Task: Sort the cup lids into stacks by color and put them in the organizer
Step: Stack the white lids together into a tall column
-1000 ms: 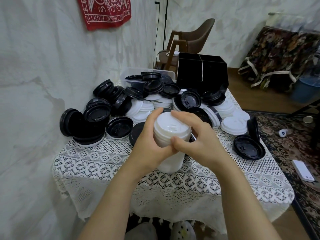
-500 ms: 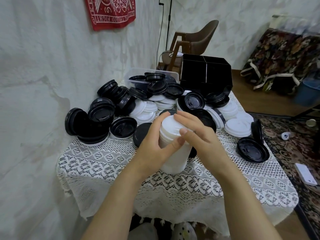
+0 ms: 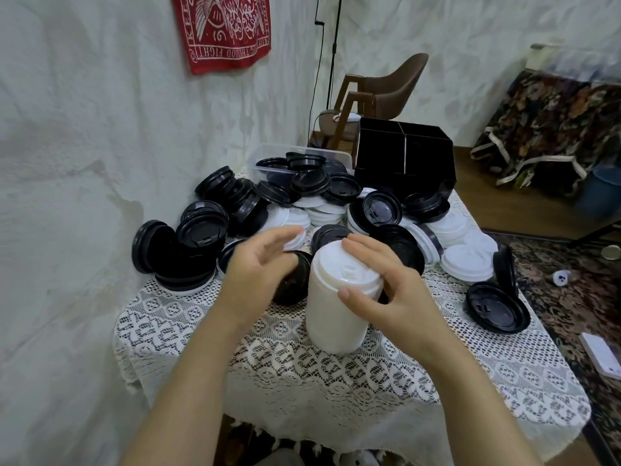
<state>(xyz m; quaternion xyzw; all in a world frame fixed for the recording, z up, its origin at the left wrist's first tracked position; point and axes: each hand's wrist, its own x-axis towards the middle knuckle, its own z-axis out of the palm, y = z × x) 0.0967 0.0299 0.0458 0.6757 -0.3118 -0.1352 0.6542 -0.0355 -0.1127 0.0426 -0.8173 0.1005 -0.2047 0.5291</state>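
Observation:
A tall stack of white lids [image 3: 336, 307] stands on the lace-covered table [image 3: 302, 371] in front of me. My right hand [image 3: 383, 290] grips its top, fingers over the upper lid and thumb on the near side. My left hand [image 3: 258, 267] is off the stack to its left, fingers spread and blurred, holding nothing, over a black lid. Behind lie mixed black lids [image 3: 201, 230] and white lids [image 3: 467, 264] in a heap. The black organizer [image 3: 403, 163] stands at the table's far edge.
A clear plastic tub [image 3: 268, 156] with black lids sits left of the organizer. The wall runs close along the table's left side. A brown chair [image 3: 386, 92] stands behind. Two black lids [image 3: 497, 304] lie at the right edge. A white device [image 3: 601, 354] lies on the carpet.
My left hand has let go of the white stack and moved left, fingers spreading. The right hand stays on the stack's top. The view has shifted slightly.

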